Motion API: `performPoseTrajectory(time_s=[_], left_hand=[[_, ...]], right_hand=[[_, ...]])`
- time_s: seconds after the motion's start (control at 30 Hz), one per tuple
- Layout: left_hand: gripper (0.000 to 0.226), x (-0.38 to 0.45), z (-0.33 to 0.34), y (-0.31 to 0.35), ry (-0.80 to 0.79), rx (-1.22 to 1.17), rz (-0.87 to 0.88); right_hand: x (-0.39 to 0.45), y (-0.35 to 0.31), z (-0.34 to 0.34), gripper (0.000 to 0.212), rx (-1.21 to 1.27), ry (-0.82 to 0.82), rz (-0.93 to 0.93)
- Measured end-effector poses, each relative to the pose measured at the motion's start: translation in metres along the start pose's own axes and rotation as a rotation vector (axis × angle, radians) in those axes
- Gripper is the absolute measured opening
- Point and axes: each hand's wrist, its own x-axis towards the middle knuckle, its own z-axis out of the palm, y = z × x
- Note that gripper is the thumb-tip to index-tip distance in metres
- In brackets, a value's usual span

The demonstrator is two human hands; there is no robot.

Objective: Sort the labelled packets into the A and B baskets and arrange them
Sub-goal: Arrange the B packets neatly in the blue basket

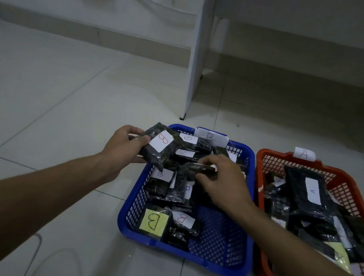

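Left hand [124, 146] first: grip pinches a dark packet with a red B label [159, 145], held tilted just over the blue basket [180, 255] rim at 10 o'clock of the basket. We'd judge this step is arranging, not sorting, since every label we can read in blue says B. Keep the label face up and lower it flat beside the stack, don't drop it on edge.

Centre: right hand [221, 183], fingers curled round a dark packet [202, 168] lying among the pile in the basket's middle; its label is hidden, so we check the letter before moving it. Yellow B packet [153, 222] sits at 7 o'clock, bare mesh floor at 5 o'clock; that is where we'd lay the next ones, in rows.

Right: red basket [346, 187], touching or just beside blue, we cannot tell which, holds loosely heaped packets, one big A label [313, 187] up top. Those need squaring later.
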Motion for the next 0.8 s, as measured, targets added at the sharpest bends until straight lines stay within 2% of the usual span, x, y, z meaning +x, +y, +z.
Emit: performPoseTrajectory(time_s=[0.13, 0.23, 0.37, 0.53, 0.63, 0.7, 0.73, 0.8], left_hand=[[0.023, -0.001, -0.003, -0.002, 0.013, -0.039, -0.008], [0.022, -0.001, -0.006, -0.006, -0.002, -0.046, -0.02], [0.023, -0.002, -0.009, -0.011, -0.019, -0.026, -0.029], [0.023, -0.004, -0.009, -0.01, -0.04, -0.021, -0.028], [0.024, -0.006, -0.008, -0.008, -0.078, -0.034, -0.049], [0.025, -0.01, -0.004, -0.006, -0.139, -0.055, -0.088], [0.026, -0.014, -0.001, -0.004, -0.177, -0.074, -0.112], [0.029, -0.022, 0.01, 0.0, -0.259, -0.104, -0.146]], right_hand=[[-0.002, 0.006, 0.031, 0.041, -0.081, -0.045, -0.042], [-0.008, 0.014, 0.039, 0.041, -0.156, 0.011, -0.063], [-0.01, 0.017, 0.046, 0.046, -0.144, -0.034, -0.09], [0.001, 0.013, 0.046, 0.034, -0.11, -0.032, -0.08], [0.008, 0.013, 0.039, 0.035, -0.103, -0.04, -0.049], [0.004, 0.009, 0.026, 0.036, -0.005, 0.008, -0.052], [0.0, 0.006, 0.017, 0.041, 0.07, 0.019, -0.063], [-0.009, 0.003, -0.004, 0.068, 0.109, -0.056, -0.103]])
